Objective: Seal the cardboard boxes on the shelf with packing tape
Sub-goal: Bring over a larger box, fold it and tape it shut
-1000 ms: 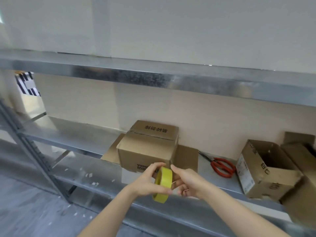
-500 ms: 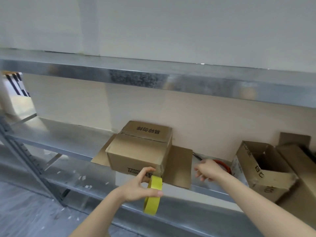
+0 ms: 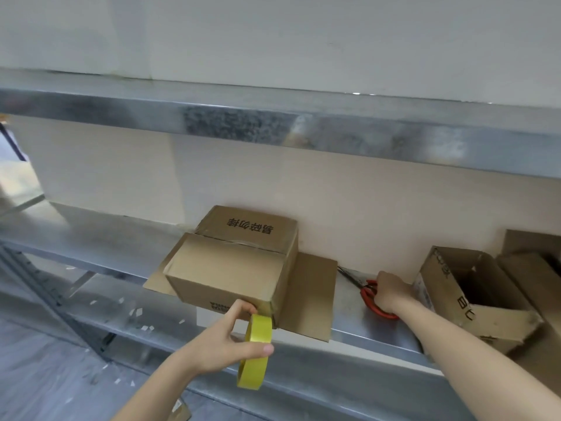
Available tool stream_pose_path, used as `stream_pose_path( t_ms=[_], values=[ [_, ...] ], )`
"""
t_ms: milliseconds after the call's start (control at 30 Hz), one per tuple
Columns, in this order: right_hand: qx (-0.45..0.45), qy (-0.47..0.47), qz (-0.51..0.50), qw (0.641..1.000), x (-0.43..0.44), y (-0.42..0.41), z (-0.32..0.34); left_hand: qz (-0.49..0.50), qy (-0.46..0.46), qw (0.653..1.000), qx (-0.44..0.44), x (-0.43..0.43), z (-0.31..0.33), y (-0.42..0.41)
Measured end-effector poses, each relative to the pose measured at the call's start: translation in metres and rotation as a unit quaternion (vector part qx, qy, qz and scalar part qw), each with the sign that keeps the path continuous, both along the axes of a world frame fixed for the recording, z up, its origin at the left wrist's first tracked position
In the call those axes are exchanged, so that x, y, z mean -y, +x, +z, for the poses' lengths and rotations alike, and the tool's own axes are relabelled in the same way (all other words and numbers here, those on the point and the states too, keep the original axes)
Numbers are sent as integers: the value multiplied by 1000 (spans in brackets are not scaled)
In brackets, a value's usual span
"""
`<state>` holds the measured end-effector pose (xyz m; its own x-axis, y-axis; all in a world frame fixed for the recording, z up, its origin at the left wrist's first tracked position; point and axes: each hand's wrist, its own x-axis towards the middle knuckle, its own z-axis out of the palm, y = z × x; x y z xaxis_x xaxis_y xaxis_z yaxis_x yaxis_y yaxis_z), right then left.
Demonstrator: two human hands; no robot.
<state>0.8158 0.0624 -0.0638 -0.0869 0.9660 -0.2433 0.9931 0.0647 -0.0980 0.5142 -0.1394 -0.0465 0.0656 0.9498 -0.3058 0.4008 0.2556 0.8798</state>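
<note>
The left hand [image 3: 218, 344] grips the yellow tape roll [image 3: 254, 354], thumb laid across its outer band and fingers curled behind; the roll stands on edge in front of the shelf [image 3: 91, 235], its top at the near right lower corner of the closed box [image 3: 233, 265]; whether roll and box touch cannot be told; the right hand [image 3: 391, 291] is well apart from the left, out on the shelf to the right of that box, fingers curled down over the red handles of the scissors [image 3: 368, 294], which lie flat on the metal with dark blades pointing toward the wall; the hand hides most of the handles, so whether fingers pass through the loops cannot be seen; the closed box sits against the wall, top flaps folded shut, a seam across the top and black print on the far flap; flat cardboard panels [image 3: 312, 296] lie on the shelf at either side of it; just right of the right hand an open box [image 3: 464, 311] lies tipped, its inside dark, contents not to be made out; another box [image 3: 537, 268] beyond it is cut off by the right edge; small pale scraps [image 3: 136, 311] dot the lower level, too small to identify
</note>
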Motion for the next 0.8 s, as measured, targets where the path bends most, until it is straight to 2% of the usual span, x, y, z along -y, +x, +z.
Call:
stream_pose_path(
  t_ms=[200, 367, 500, 600, 700, 800],
  values=[
    [50, -25, 25, 998, -5, -8, 10, 20, 46, 998, -29, -12, -1, -4],
    [-22, -20, 13, 999, 8, -13, 41, 20, 45, 999, -7, -15, -2, -6],
    [-96, 38, 78, 992, 49, -21, 90, 20, 40, 999, -10, -16, -3, -12],
    [-142, -73, 129, 979, 89, -29, 115, 17, 31, 999, -7, -17, -4, -14],
    [-99, -173, 165, 966, 116, -41, 119, 13, 35, 999, -3, -16, -3, -12],
    [-166, -302, 102, 933, 130, -54, 109, -5, 27, 1000, -7, -12, -2, -11]
  ],
)
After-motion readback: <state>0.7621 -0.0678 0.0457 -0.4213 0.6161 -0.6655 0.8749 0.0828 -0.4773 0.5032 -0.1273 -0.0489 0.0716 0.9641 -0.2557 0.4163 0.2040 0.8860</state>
